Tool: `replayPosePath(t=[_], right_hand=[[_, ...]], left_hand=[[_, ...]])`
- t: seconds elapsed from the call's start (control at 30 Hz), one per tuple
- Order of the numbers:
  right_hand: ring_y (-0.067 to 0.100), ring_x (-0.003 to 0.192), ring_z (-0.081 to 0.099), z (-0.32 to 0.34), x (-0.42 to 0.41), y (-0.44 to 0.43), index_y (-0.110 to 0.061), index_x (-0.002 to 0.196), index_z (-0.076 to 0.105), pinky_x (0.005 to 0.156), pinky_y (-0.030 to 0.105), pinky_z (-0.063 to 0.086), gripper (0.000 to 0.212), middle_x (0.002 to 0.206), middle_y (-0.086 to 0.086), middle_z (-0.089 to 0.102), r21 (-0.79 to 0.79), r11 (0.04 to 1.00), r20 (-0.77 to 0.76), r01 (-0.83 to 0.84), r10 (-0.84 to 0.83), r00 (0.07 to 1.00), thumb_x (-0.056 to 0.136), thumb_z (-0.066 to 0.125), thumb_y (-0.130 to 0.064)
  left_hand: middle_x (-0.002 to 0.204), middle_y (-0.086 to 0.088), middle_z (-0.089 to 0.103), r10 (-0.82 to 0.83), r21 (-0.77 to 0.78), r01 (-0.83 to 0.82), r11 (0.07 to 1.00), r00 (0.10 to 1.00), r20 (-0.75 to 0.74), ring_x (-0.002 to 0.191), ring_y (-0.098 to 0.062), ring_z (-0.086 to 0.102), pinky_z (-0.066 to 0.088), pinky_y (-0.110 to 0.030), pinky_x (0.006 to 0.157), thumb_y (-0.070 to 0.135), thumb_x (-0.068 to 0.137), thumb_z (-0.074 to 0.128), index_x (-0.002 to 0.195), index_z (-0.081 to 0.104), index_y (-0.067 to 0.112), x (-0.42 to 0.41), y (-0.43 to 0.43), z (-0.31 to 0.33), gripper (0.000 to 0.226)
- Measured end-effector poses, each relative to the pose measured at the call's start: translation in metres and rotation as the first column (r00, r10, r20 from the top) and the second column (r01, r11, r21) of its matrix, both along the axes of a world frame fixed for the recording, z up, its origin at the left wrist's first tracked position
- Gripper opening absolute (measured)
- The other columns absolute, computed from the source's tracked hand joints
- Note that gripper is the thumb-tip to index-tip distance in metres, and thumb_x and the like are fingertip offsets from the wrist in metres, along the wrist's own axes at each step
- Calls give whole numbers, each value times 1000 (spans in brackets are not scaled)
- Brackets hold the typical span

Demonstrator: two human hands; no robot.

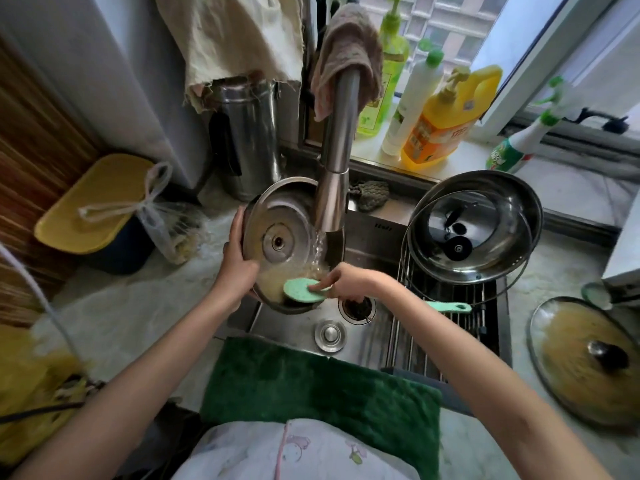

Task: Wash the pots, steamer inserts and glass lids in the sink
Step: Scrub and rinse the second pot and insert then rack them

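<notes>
My left hand (pixel 237 261) grips the rim of a steel lid (pixel 277 220), tilted on edge over the sink (pixel 367 327) with its underside facing me. Water from the faucet (pixel 336 174) runs down its lower part. My right hand (pixel 346 280) holds a green sponge (pixel 301 289) against the lid's bottom edge. On the drying rack (pixel 440 306) at the right sits a steel pot (pixel 485 265) with a glass lid (pixel 415 244) leaning in it. Another glass lid (pixel 585 365), smeared brown, lies on the counter at the far right.
A green-handled brush (pixel 450 307) lies across the rack. Detergent bottles (pixel 436 126) stand on the windowsill. A steel canister (pixel 249 133) stands behind the sink, a yellow-lidded bin (pixel 93 202) at left. A green towel (pixel 322 386) covers the sink's front edge.
</notes>
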State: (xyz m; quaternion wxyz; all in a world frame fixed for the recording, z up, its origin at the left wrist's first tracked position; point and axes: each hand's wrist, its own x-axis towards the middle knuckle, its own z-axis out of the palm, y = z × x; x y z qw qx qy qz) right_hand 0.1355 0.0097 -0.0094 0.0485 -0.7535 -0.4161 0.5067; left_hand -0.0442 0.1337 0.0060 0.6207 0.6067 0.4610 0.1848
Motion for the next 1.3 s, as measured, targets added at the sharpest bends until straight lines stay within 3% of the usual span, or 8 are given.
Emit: replayPosePath(t=[0.17, 0.37, 0.57, 0.77, 0.93, 1.03, 1.17, 1.3], right_hand=[[30, 107, 60, -5, 28, 4, -39, 126, 59, 85, 34, 47, 42, 121, 9, 57, 187, 982, 537, 30, -127, 834, 91, 53, -16], [35, 98, 59, -19, 1, -5, -24, 144, 41, 74, 39, 46, 52, 104, 15, 60, 515, 828, 403, 219, -460, 791, 93, 48, -18], [36, 100, 61, -14, -26, -30, -26, 136, 48, 78, 37, 47, 44, 111, 13, 65, 157, 977, 527, -142, 39, 849, 92, 47, -23], [33, 93, 65, -11, -11, -18, -16, 152, 16, 61, 34, 39, 65, 117, 13, 55, 176, 984, 778, 1, -139, 612, 92, 39, -3], [30, 104, 61, -6, -34, -14, -11, 126, 52, 75, 32, 45, 39, 114, 10, 62, 64, 984, 568, 168, -174, 804, 88, 49, -12], [20, 79, 64, -2, -42, -13, -11, 112, 64, 55, 21, 44, 26, 110, 5, 66, 18, 993, 204, 121, -122, 971, 90, 56, -20], [6, 42, 38, 8, -48, -6, -20, 122, 63, 37, 16, 34, 30, 64, -2, 52, 25, 939, -248, 342, -325, 913, 93, 58, -25], [6, 41, 36, 11, -36, -15, -24, 127, 60, 39, 18, 33, 34, 70, 0, 51, 32, 967, -243, 255, -239, 940, 92, 59, -27]], left_hand=[[145, 2, 28, -121, -171, 106, 980, 989, -83, 119, -39, 44, 55, -52, 52, -6, 64, 52, 133, 12, 67, -6, -5, 5, 108], [127, 1, 49, -116, -211, 115, 971, 993, 10, 91, -31, 62, 54, -60, 58, -15, 76, 46, 139, 18, 53, -3, -9, 15, 97], [137, -6, 44, -55, -232, 51, 971, 998, -10, 85, -28, 61, 53, -40, 44, -19, 75, 41, 142, 15, 51, -3, -3, 16, 101], [127, -2, 47, -110, -257, 96, 962, 993, -44, 82, -24, 60, 55, -43, 53, -15, 79, 42, 144, 8, 49, 0, -23, 23, 97], [138, -2, 42, 12, -222, -13, 975, 1000, -7, 91, -25, 56, 49, -30, 37, -16, 78, 38, 145, 13, 47, 6, -20, 20, 95], [141, -4, 40, 45, -232, -46, 972, 999, -8, 93, -21, 52, 48, -26, 36, -18, 77, 33, 146, 13, 44, 6, -20, 13, 95], [134, -10, 47, 32, -232, -25, 972, 999, 27, 88, -20, 55, 46, -24, 36, -20, 75, 32, 146, 19, 38, 7, -27, 3, 93], [121, -5, 49, 44, -263, -26, 964, 997, 60, 81, -21, 55, 48, -26, 36, -22, 72, 30, 144, 22, 38, 10, -23, 5, 94]])
